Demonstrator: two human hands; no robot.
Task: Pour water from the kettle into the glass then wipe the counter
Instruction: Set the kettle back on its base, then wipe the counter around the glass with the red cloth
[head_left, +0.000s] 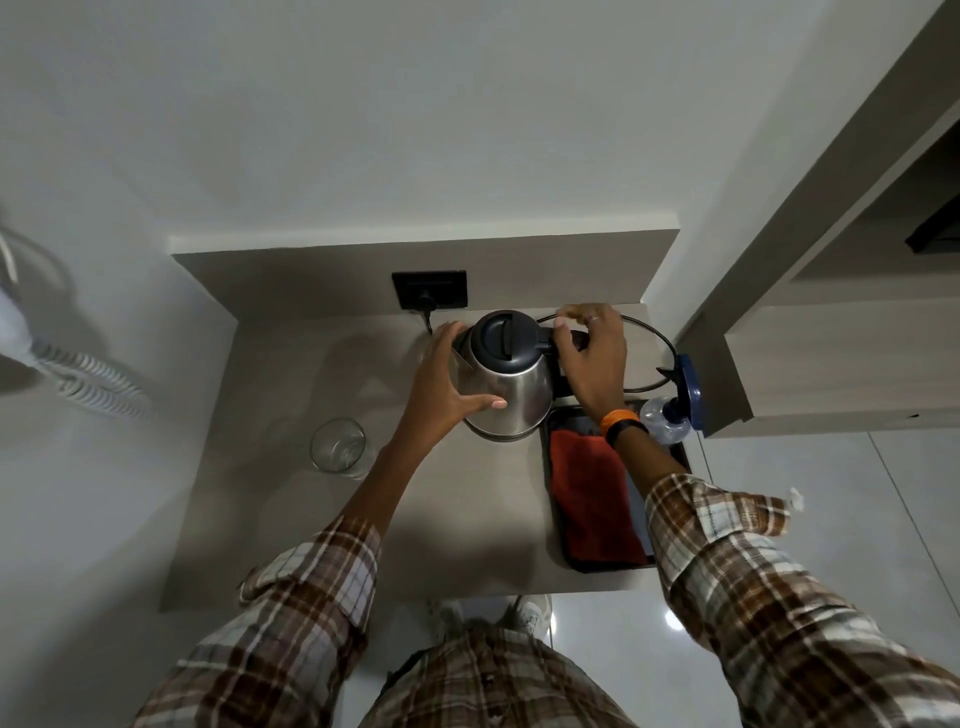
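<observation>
Two bare hands on one steel kettle at the back of the beige counter; kettle upright on its base, black lid shut; black tray just right of it, holding a folded red cloth; left hand spread open, palm and thumb pressed against the kettle's body; right hand curled over the black handle, grip partly hidden; empty glass stands apart near the counter's left edge; spray bottle at the tray's far right corner
</observation>
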